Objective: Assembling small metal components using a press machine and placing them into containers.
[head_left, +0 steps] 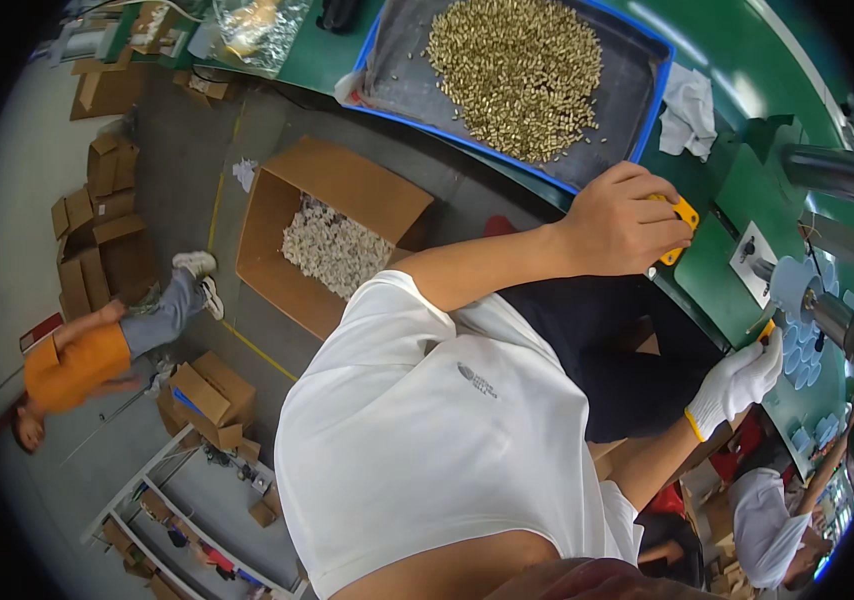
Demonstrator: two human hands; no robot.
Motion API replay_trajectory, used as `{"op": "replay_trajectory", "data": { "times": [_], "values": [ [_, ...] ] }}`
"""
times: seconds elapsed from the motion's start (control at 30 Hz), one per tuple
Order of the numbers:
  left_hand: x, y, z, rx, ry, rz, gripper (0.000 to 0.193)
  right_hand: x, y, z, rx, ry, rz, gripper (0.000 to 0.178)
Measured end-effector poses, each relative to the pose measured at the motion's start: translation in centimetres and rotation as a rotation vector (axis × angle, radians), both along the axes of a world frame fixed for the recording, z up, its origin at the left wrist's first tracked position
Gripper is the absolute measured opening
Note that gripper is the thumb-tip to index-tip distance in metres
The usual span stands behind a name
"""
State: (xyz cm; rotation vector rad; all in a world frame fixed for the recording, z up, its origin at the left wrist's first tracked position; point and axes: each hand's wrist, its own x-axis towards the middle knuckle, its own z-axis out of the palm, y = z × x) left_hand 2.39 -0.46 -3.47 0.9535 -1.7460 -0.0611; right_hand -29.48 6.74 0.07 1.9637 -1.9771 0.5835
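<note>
My left hand (619,222) is bare and closed around a yellow plastic piece (682,215) at the edge of the green workbench (722,265). My right hand (739,380) wears a white glove with a yellow cuff. It pinches a small yellow-brass part (767,328) beside a pale blue round fixture (797,285) on a machine with metal shafts (837,175). A blue-rimmed grey tray (637,85) heaped with several small brass parts (517,70) lies on the bench beyond my left hand.
An open cardboard box (347,185) of white pieces stands on the floor left of my arm. A white rag (689,110) lies on the bench. A person in an orange top (82,365) is at far left among flattened cartons; another in white (772,525) is at bottom right.
</note>
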Motion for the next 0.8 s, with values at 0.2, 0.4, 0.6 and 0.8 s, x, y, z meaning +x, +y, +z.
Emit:
{"op": "replay_trajectory", "data": {
  "times": [0.2,0.4,0.6,0.8],
  "values": [
    [-0.5,0.0,-0.7,0.023,0.081,0.046,0.012,-0.4,-0.1,-0.5,0.012,0.055,0.006,0.038],
    [-0.3,0.1,-1.1,0.011,0.086,0.014,0.009,-0.1,0.1,-0.4,0.029,0.042,-0.087,0.040],
    [0.0,0.3,-1.1,0.018,0.064,0.022,0.010,-0.2,0.0,-0.9,0.044,0.011,-0.094,0.042],
    [-0.5,-0.3,-0.5,-0.014,0.122,-0.005,0.012,-0.1,0.1,-1.5,-0.171,-0.058,-0.071,0.042]
  ]
}}
